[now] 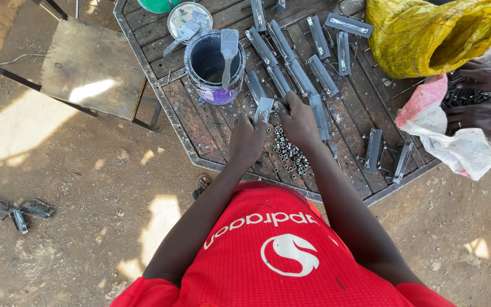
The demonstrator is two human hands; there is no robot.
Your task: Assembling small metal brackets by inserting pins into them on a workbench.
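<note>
We grip one grey metal bracket (263,110) in both hands, left hand (246,139) and right hand (298,116) clasping it; rows of painted brackets (302,77) lie finished, a few (386,153) wait aside.

Outdoor metal workshop: dirt ground, wooden pallet table (160,54) w/ painted metal brackets (291,68), paint can (214,62).

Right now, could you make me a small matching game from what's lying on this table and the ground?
Things:
1. paint can
2. sack
3. nuts
4. metal sheet

Places or colours:
A. yellow, at the table's far right
B. heaped just below the right hand
C. a brush lies across its rim
D. off the table, to its left

Pairs: 1-C, 2-A, 3-B, 4-D
</note>
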